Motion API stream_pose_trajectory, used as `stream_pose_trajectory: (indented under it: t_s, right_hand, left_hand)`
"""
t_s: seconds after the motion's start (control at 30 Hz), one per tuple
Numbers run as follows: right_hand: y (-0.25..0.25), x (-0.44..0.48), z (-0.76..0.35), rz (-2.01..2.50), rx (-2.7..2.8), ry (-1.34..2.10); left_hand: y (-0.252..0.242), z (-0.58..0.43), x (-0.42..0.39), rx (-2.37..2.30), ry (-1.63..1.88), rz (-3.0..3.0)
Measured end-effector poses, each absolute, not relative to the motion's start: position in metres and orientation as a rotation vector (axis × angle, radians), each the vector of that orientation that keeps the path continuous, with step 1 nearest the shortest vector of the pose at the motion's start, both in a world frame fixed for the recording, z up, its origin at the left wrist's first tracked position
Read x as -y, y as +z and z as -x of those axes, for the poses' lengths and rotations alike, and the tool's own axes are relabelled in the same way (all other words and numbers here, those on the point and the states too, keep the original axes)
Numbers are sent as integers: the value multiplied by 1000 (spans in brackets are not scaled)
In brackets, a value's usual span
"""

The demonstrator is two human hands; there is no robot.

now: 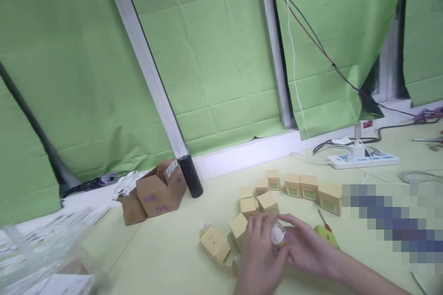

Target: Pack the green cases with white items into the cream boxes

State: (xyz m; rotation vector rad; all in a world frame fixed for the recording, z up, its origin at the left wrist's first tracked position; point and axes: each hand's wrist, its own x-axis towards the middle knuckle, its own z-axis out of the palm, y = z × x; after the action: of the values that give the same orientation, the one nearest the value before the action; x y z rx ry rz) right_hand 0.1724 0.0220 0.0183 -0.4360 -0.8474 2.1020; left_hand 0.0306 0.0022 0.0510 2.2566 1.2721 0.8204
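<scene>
Both hands meet low in the frame over the pale green table (166, 258). Left hand (258, 251) curled, fingers wrapped around a small white-capped jar (277, 234), gripping it from the left side. Right hand (306, 246) also curled, fingers closed on the same jar from the right; jar sits pinched between the two hands, only its white top and a bit of clear body showing. Exact finger contact partly blurred.

Just beside the left hand, to its left: a small yellow box (215, 242) lying tilted, another yellow box (238, 229) touching the hand's upper edge. Just beyond the right hand: a yellow-green object (325, 235) and a red-handled screwdriver (324, 220).

Further back, a loose cluster of yellow boxes (268, 200), then a row of boxes with green labels (308, 189). Left of those, an open brown carton (159, 193) with a black cylinder (190, 175) upright beside it.

Far edge: white power strip (363, 160) with cables, green curtain (214, 55) behind. Clear plastic (44, 249) blurred at near left.
</scene>
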Motion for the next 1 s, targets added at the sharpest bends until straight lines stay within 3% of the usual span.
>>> stream_pose_trajectory:
  t_s: [0.13, 0.27, 0.4, 0.43, 0.53, 0.6, 0.77, 0.93, 1.0]
  right_hand:
    - [9, -15, -167, 416, 838, 2191]
    - [17, -12, -170, 799, 1138, 1902]
    - [39, -19, -207, 987, 1320, 1631]
    - [42, -21, -221, 1031, 1398, 1521]
    - [38, -26, -261, 1452, 1890, 715]
    - [29, -26, -278, 1542, 1932, 626]
    - [30, -19, -275, 1453, 1950, 734]
    - [51, -18, -223, 847, 1582, 1620]
    - [49, -18, -202, 729, 1506, 1751]
  left_hand:
    - [66, -27, 4, -1273, 740, -2322]
    - [76, -26, 8, -1304, 985, -2220]
    - [47, -25, 1, -1319, 1251, -1749]
    - [33, -24, -1, -1263, 1224, -1641]
    - [-11, -18, -1, -1123, 1107, -1516]
    - [-29, -10, 3, -1151, 994, -1609]
    - [-19, 1, 16, -1258, 839, -1732]
    - [16, -16, 3, -1089, 951, -1762]
    - [20, -25, -6, -1004, 1050, -1679]
